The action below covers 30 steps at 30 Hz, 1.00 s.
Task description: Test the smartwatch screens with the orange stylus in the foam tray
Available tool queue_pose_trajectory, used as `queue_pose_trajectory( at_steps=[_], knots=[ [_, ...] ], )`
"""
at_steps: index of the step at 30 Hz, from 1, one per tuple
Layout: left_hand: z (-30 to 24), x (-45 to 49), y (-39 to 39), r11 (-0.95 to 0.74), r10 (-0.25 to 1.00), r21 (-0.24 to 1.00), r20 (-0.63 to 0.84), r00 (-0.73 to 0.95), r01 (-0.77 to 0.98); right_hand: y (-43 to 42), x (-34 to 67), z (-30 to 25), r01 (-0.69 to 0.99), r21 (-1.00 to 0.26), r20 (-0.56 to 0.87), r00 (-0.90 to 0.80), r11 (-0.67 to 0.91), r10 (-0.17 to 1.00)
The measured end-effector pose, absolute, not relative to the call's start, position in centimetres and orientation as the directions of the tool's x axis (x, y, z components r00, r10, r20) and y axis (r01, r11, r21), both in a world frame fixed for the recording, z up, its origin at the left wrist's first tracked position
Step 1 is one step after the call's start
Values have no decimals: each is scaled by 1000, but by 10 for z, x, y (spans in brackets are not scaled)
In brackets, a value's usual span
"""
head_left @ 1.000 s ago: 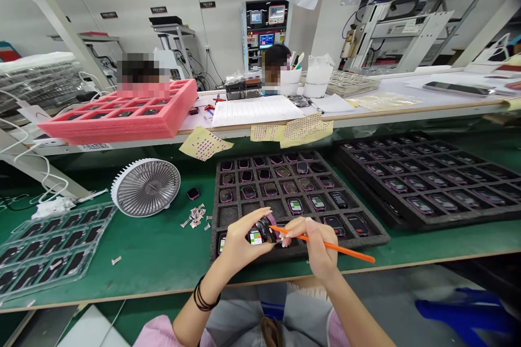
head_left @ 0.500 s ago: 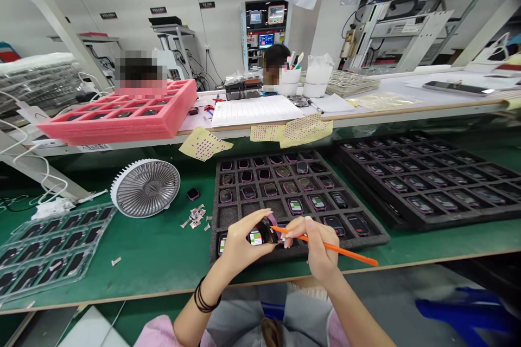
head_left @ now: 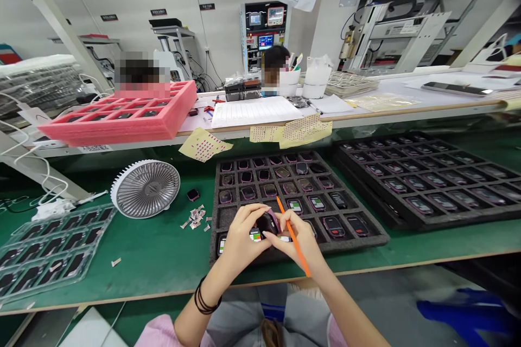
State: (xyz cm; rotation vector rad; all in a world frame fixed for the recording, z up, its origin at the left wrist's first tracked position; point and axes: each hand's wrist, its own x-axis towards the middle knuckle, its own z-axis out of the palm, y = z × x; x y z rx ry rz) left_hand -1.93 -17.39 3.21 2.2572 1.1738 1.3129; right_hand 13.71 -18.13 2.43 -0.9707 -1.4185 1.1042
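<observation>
My left hand is closed around the edge of a dark smartwatch case with a purple rim. From the other side, the thumb and fingertips of my right hand press on that same watch. An orange plastic stick lies tucked in the right hand, its tip pointing up and away from the watch. Both hands are over a black foam tray, whose compartments hold many similar watches, some with lit screens such as the green-and-white one. My fingers partly hide the held watch.
A grey fan, a loose watch and small metallic strips are to the left. Beyond them sits a clear plastic tray. More foam trays stand right. The shelf ahead carries a pink foam tray; two people are behind it.
The orange stick has swung from lying nearly level with its tip at the watch to steeply upright, off the watch. My right hand has moved left, its fingers now on the watch.
</observation>
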Motion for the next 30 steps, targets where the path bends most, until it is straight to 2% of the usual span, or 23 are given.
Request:
queue_pose_trajectory(
  at_steps=[6, 13, 15, 20, 22, 26, 30],
  knots=[
    [30, -19, -176, -642, 750, 598, 620, 230, 480, -178, 135, 16, -168, -977, 148, -74, 134, 986],
    [31, -18, -177, -715, 639, 465, 738, 218, 522, -181, 136, 18, -233, -964, 147, -67, 128, 987],
    [30, -17, -178, -741, 586, 411, 782, 212, 532, -181, 135, 19, -227, -966, 144, -56, 128, 988],
    [21, -17, -178, -794, 388, 186, 888, 247, 579, -181, 135, 17, -243, -961, 143, -39, 130, 989],
    [17, -18, -178, -792, 353, 143, 900, 255, 593, -181, 135, 15, -245, -961, 140, -33, 127, 990],
    [16, -18, -178, -785, 377, 174, 895, 237, 594, -180, 135, 15, -225, -965, 146, -26, 136, 989],
    [25, -18, -178, -762, 552, 357, 794, 254, 540, -181, 134, 18, -196, -971, 152, -46, 140, 987]
  ],
)
